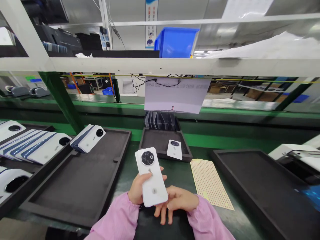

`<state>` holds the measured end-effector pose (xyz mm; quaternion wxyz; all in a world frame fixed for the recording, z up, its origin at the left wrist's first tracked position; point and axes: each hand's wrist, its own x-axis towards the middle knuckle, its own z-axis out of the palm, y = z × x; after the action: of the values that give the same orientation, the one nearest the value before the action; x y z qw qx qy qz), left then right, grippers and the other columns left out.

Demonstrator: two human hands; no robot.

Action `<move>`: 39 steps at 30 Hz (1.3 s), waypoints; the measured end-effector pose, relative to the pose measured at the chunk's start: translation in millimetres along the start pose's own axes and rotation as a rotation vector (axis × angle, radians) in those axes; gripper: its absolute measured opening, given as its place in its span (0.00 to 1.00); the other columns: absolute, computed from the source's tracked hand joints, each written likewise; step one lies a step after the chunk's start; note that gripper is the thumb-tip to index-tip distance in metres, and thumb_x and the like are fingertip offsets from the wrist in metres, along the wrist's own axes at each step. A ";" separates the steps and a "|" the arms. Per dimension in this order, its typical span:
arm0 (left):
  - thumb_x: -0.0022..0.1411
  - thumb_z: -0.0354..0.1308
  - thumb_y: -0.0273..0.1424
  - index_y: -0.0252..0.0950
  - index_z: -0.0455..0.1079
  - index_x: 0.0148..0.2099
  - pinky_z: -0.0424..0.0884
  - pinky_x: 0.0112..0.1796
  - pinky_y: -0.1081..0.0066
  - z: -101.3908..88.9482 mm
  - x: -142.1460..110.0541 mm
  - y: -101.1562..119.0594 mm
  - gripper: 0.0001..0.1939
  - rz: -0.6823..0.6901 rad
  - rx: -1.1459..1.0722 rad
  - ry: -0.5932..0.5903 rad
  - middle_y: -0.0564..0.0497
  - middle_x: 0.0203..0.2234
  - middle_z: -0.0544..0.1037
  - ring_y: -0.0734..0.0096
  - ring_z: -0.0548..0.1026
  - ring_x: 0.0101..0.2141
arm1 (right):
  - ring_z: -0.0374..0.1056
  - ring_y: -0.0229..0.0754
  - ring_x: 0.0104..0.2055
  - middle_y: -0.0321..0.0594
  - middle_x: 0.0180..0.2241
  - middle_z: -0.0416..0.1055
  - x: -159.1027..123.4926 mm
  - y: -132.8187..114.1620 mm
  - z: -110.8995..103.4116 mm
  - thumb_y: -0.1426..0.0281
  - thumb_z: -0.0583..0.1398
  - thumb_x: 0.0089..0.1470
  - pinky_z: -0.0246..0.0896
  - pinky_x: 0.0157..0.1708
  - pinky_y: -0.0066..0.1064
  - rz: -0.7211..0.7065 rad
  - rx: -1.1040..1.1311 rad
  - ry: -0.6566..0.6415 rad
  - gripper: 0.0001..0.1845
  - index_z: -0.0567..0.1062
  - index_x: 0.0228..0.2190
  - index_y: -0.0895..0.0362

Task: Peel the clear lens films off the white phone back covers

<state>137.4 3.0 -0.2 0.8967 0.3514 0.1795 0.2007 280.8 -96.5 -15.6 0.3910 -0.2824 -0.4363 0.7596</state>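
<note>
And it's the left hand [137, 188] with the grip: thumb across the face, fingers behind, closed on a white phone panel [157, 186] tilted above the dark surface [125, 177]. The right hand [182, 199] hangs loose, fingers parted, at the lower corner; touching or not, I can't tell. It looks light, stiff, slick, likely easy to scratch: take the long edges, clear of the camera ring [148, 158]! Farther out, a dotted sheet [211, 183], and a second panel [174, 151] at the black tray's [155, 138] near rim.

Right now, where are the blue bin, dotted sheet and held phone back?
Blue bin [178, 42], head view: front wall.
Dotted sheet [211, 182], head view: its middle.
Held phone back [157, 181], head view: plain white middle.
</note>
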 end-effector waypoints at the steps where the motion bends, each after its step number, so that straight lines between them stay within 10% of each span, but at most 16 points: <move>1: 0.53 0.56 0.34 0.29 0.70 0.48 0.69 0.36 0.63 -0.4 0.1 1.6 0.20 -0.005 -0.013 0.006 0.39 0.34 0.79 0.57 0.76 0.35 | 0.73 0.42 0.35 0.49 0.38 0.74 -2.7 -2.1 -1.5 0.62 0.65 0.44 0.67 0.29 0.27 -0.016 -0.024 0.017 0.21 0.74 0.39 0.63; 6: 0.55 0.55 0.34 0.32 0.68 0.50 0.69 0.31 0.65 2.7 -0.7 -3.3 0.21 0.050 0.068 0.015 0.42 0.34 0.78 0.60 0.76 0.30 | 0.69 0.34 0.26 0.40 0.28 0.72 7.9 2.3 -0.8 0.54 0.59 0.49 0.65 0.21 0.21 -0.180 -0.085 0.417 0.23 0.74 0.36 0.61; 13: 0.55 0.54 0.39 0.31 0.70 0.48 0.69 0.29 0.69 3.4 -2.6 5.0 0.22 0.005 -0.054 0.059 0.43 0.33 0.78 0.64 0.76 0.30 | 0.70 0.35 0.31 0.39 0.35 0.73 0.1 1.0 2.7 0.66 0.70 0.31 0.65 0.28 0.23 0.055 -0.241 0.075 0.31 0.71 0.41 0.56; 18: 0.54 0.55 0.42 0.28 0.72 0.44 0.69 0.34 0.67 1.1 -2.5 5.1 0.23 -0.103 -0.159 -0.051 0.43 0.31 0.78 0.60 0.77 0.34 | 0.64 0.34 0.23 0.33 0.20 0.66 -1.7 -1.0 -2.8 0.64 0.60 0.51 0.61 0.27 0.28 -0.405 -0.379 0.850 0.11 0.71 0.23 0.58; 22: 0.51 0.57 0.47 0.29 0.72 0.44 0.69 0.33 0.66 3.2 -6.1 -6.9 0.27 -0.277 -0.042 -0.102 0.42 0.32 0.78 0.58 0.78 0.32 | 0.66 0.41 0.35 0.41 0.31 0.68 -2.2 -0.4 -3.8 0.68 0.56 0.55 0.63 0.34 0.34 -0.735 -0.752 1.225 0.07 0.74 0.30 0.56; 39: 0.53 0.48 0.56 0.32 0.72 0.42 0.67 0.32 0.70 10.6 -8.1 -17.2 0.32 -0.257 0.510 -0.184 0.44 0.28 0.75 0.69 0.73 0.28 | 0.65 0.44 0.39 0.43 0.38 0.66 -27.6 -19.0 -2.8 0.69 0.62 0.48 0.62 0.39 0.37 -0.605 -0.709 1.190 0.03 0.73 0.29 0.54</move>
<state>139.4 -18.4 -3.5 0.8099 0.5566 0.1853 0.0015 304.4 -112.5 2.3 0.6380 -0.6214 -0.4284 0.1527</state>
